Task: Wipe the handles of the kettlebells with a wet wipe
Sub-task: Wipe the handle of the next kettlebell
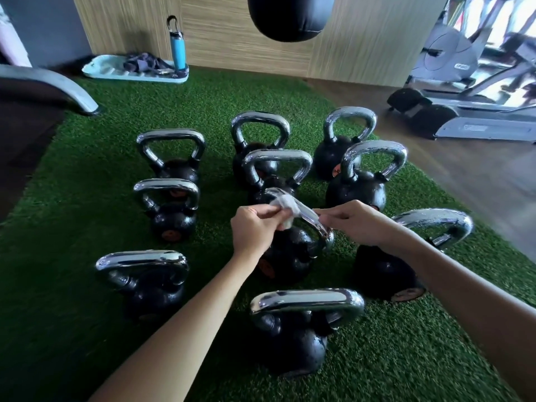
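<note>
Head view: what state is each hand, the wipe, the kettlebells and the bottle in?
Left hand: pinches wet wipe against the handle.
Right hand: grips the same handle.
Middle kettlebell: on turf, handle held by both hands.
Nearest kettlebell: upright, untouched.
Water bottle: upright, capped.
</note>
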Demonstrator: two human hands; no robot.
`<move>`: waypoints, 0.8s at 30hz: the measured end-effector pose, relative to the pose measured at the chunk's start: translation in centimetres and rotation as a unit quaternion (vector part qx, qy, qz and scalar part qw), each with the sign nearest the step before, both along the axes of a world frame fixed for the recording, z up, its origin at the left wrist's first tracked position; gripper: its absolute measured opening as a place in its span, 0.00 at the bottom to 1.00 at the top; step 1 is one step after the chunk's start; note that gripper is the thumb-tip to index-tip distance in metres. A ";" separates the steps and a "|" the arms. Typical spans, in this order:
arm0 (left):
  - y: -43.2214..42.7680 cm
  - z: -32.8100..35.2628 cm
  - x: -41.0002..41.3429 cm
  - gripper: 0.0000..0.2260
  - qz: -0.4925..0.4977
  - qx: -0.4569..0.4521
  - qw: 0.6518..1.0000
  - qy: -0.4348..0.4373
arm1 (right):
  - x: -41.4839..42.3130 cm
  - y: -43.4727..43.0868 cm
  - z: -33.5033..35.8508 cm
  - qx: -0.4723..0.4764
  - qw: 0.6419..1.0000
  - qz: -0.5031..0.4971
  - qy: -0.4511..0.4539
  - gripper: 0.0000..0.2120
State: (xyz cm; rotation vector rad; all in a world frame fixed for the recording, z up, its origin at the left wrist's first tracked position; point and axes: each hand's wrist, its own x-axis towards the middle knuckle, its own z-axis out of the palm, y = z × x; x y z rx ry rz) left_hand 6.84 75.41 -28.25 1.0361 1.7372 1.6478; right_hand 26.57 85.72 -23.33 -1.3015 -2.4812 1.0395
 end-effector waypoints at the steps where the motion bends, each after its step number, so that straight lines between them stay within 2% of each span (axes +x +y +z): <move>1: -0.4 0.3 0.8 0.10 -0.022 0.007 0.999 0.025 | 0.3 0.2 -0.1 -0.009 1.000 0.007 0.007 0.29; 2: -0.7 0.6 1.6 0.09 -0.042 0.018 0.997 0.056 | 0.3 0.2 -0.1 -0.020 1.000 0.004 0.016 0.27; 5: -0.8 0.9 2.1 0.09 -0.076 0.047 0.988 0.124 | 0.2 -0.2 0.7 -0.041 0.998 -0.019 0.036 0.11; 6: -0.7 0.9 1.9 0.09 -0.087 0.047 0.986 0.134 | 0.2 -0.1 0.8 -0.049 0.998 -0.027 0.037 0.09; 8: -0.6 0.6 1.8 0.08 -0.109 0.036 0.982 0.150 | 0.3 0.0 1.0 -0.062 0.997 -0.034 0.033 0.10; 12: -0.7 -0.3 2.8 0.08 -0.143 -0.009 0.978 0.154 | 0.5 0.3 1.0 -0.076 0.996 -0.035 0.040 0.21; 17: -0.8 -0.8 2.7 0.12 -0.160 -0.007 0.974 0.162 | 0.4 0.3 0.9 -0.071 0.996 -0.043 0.030 0.10; 21: -0.5 -0.8 3.1 0.07 -0.207 -0.011 0.955 0.213 | 0.7 0.1 0.8 -0.083 0.994 -0.055 0.055 0.11; 24: 0.2 -1.3 2.4 0.07 -0.217 -0.020 0.936 0.278 | 0.9 0.0 1.0 -0.094 0.992 -0.036 0.080 0.11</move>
